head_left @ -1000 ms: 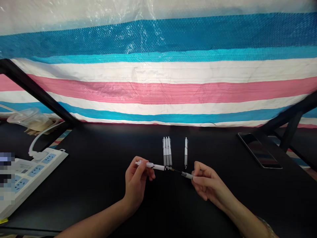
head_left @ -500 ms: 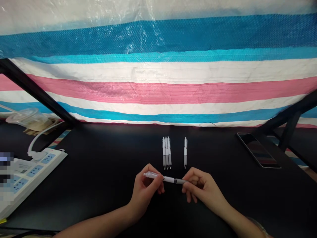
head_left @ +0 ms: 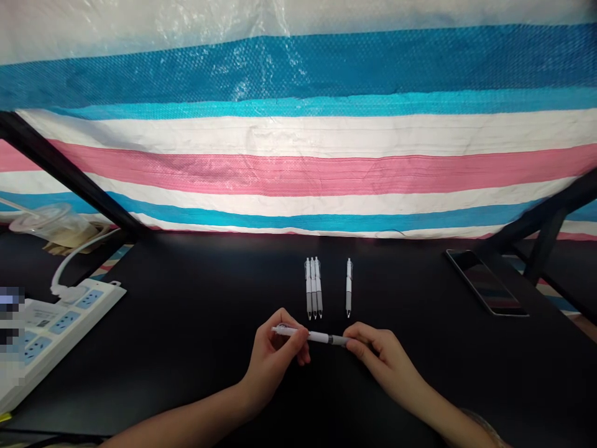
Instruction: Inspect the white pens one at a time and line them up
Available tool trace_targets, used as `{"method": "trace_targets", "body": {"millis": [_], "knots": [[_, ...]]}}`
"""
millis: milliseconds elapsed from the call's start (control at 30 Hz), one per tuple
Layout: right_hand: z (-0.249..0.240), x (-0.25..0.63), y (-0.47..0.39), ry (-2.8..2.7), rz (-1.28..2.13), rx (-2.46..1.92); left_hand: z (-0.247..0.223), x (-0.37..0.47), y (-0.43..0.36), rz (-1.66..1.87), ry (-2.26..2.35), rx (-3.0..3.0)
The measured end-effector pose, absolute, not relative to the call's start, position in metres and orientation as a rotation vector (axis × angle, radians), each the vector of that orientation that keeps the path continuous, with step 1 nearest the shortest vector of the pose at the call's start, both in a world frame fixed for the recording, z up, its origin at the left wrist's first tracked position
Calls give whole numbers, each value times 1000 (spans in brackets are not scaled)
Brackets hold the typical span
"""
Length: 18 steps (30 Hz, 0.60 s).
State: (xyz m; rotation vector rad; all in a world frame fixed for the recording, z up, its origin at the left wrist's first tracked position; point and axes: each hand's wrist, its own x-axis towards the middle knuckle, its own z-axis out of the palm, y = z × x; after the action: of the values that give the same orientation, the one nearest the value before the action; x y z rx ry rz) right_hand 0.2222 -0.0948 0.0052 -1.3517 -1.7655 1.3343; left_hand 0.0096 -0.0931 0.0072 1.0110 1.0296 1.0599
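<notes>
Between my hands a white pen [head_left: 318,336] with a grey grip lies nearly level above the black table. My left hand [head_left: 276,356] pinches its clip end between thumb and fingers. The thumb and fingertips of my right hand [head_left: 383,356] close on the grey tip end, hiding the point. Just beyond my hands, three similar white pens [head_left: 314,289] lie side by side, tips toward me. A single white pen [head_left: 349,288] lies apart to their right, pointing the same way.
A white power strip [head_left: 69,323] with a plugged-in cable sits at the left. Behind it is a clear plastic cup [head_left: 56,223]. A dark phone [head_left: 485,283] lies at the right. Striped sheeting [head_left: 298,174] hangs along the table's far edge, between black frame bars [head_left: 74,174].
The fingers of my right hand have shifted and drawn together on the pen's grey end. My left hand and the pens on the table stay in place.
</notes>
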Motion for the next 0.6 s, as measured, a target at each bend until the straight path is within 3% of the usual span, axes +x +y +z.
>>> {"method": "trace_targets", "body": {"millis": [367,600], "knots": [[9,222,-99,-1904,1281,-1310,3,8,-94,1071,1002,1010],[9,222,-97,-1666,1473,-1244,3,8,-96,1128,999,1013]]}}
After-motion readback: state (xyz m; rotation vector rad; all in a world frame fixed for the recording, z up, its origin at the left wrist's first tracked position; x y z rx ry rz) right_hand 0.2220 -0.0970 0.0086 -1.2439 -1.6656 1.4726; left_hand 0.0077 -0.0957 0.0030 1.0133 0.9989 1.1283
